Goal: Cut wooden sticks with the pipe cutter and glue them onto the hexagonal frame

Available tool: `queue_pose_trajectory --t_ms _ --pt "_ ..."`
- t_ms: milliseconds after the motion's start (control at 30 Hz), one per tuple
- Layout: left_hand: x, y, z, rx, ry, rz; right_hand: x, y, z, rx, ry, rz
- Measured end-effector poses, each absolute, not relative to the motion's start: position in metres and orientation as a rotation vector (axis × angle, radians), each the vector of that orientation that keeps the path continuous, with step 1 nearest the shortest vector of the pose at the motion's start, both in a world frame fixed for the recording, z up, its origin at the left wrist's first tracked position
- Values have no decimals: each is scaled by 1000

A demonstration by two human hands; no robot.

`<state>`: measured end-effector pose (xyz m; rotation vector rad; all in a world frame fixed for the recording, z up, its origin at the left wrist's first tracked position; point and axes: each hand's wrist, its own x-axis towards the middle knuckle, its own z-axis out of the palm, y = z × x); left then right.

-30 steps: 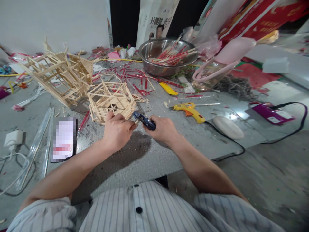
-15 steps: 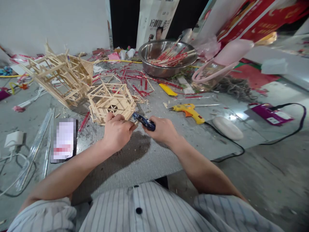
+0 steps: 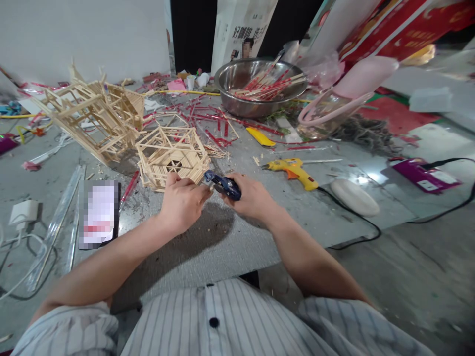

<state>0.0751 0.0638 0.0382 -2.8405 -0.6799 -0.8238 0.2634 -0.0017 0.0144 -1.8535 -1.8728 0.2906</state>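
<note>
Dark blue cutting pliers [image 3: 230, 188] are gripped in my right hand [image 3: 252, 199], their jaws pointing left toward my other hand. My left hand [image 3: 184, 202] is closed in a pinch just beside those jaws. A pale tip of a thin wooden stick [image 3: 211, 187] shows at its fingertips; the rest is hidden by the fingers. Right behind my left hand lies a six-sided frame of thin wooden sticks [image 3: 172, 148], with a small opening in its layered floor. I cannot tell whether the hand touches it. Farther left stands a taller, tilted wooden stick structure [image 3: 94, 116].
A yellow glue gun [image 3: 297, 170] lies to the right, its black cord trailing past a white oval object [image 3: 354, 197]. Behind are a steel bowl [image 3: 241, 105] of red-and-pale sticks and scattered red strips [image 3: 222, 129]. A phone [image 3: 99, 212] and white charger [image 3: 24, 211] lie left.
The pliers have turned slightly in my right hand, their handles looking wider apart. My left hand has hardly moved. The view has shifted slightly.
</note>
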Motion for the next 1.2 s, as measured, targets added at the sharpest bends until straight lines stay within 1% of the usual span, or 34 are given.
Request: queue_pose_trajectory --t_ms 133,300,500,667,800,1100,1200 --pt "76 61 38 -2871 -658 -802 266 -3 12 -1794 -1906 296" --pt "76 59 36 -2773 -637 -866 267 -3 9 -1760 -1891 297" --pt "74 59 39 -2734 -494 -896 270 -4 11 -1623 -1984 403" --pt "73 59 39 -2863 -512 -888 271 -5 10 -1543 -2005 421" --pt "74 60 39 -2984 -533 -822 269 -4 9 -1582 -1986 397" --pt "74 59 39 -2993 -519 -750 266 -7 14 -1738 -1947 341" --pt "74 60 39 -3049 -559 -667 266 -7 15 -1772 -1953 315"
